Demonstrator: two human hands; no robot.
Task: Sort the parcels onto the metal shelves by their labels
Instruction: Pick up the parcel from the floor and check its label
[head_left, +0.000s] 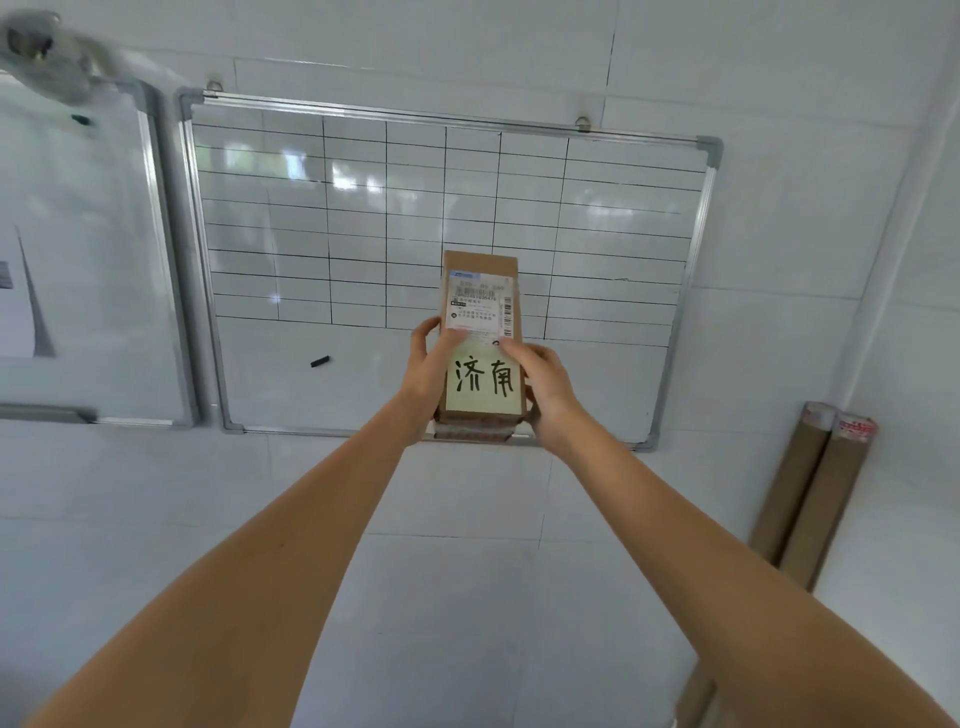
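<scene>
A narrow brown cardboard parcel (480, 332) is held up at arm's length in front of a wall. It carries a white printed shipping label on its upper half and a pale yellow note with two handwritten black characters on its lower half. My left hand (428, 371) grips the parcel's left edge, thumb on the label. On the right edge and lower corner sits my right hand (548, 387). No metal shelf is in view.
A gridded whiteboard (623, 218) hangs on the white tiled wall behind the parcel, with a black marker piece (320, 361) stuck to it. A second whiteboard (88, 249) is at the left. Two brown cardboard tubes (810, 493) lean in the right corner.
</scene>
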